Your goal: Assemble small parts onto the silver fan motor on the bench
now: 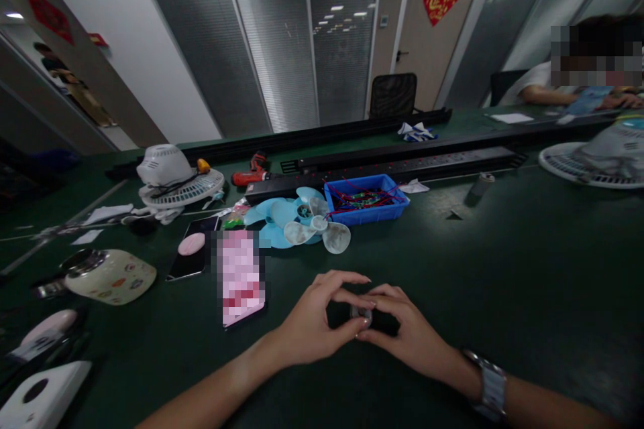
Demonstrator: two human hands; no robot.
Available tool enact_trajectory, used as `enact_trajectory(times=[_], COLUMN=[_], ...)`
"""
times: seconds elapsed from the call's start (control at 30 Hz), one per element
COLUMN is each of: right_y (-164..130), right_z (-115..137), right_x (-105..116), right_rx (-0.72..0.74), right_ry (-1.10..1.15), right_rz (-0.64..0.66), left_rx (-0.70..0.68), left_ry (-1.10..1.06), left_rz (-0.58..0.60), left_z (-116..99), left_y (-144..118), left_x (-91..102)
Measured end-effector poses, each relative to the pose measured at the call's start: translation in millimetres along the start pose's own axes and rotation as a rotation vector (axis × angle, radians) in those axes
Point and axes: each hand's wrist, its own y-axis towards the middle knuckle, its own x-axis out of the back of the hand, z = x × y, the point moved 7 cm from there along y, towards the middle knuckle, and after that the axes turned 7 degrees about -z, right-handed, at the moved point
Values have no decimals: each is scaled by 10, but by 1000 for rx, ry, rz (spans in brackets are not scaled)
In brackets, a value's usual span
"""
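Note:
Over the dark green table my left hand (314, 318) and my right hand (410, 328) meet fingertip to fingertip. Between their thumbs and fingers sits a small grey piece (360, 312), mostly covered, so its kind cannot be made out. Both hands are closed in a pinch on it. A watch (490, 382) is on my right wrist. Beyond the hands lie blue fan blades (274, 221) and a clear fan blade (336, 237), beside a blue bin (369, 214) full of wires and circuit boards. Left of my left hand is a pink phone (240, 275).
At left are a cream flask (118, 276) lying down, a dark phone (187, 265) and a white fan part (176, 177). A red drill (250, 177) and long black rails (382, 164) lie farther back. A person (543, 84) sits at the far right.

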Motion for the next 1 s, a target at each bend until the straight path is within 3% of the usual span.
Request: enact_trajectory(times=[0.1,0.3,0.5,0.8,1.0], right_y=[-5,28,15,3,11], right_z=[2,50,48,-4,8], right_x=[9,23,19,-1,22], right_rx=[-15,-46,-50,1,-50], right_ry=[11,0,-11,-1,-2], right_rz=[1,26,25,-3,-5], left_rx=[16,70,49,42,71], left_ry=[-28,-32,-25,-87,-163], left_rz=[35,-78,-122,-56,-404], left_z=[32,134,95,34,213], left_y=[19,16,16,-1,-59], left_x=[17,75,82,-27,137])
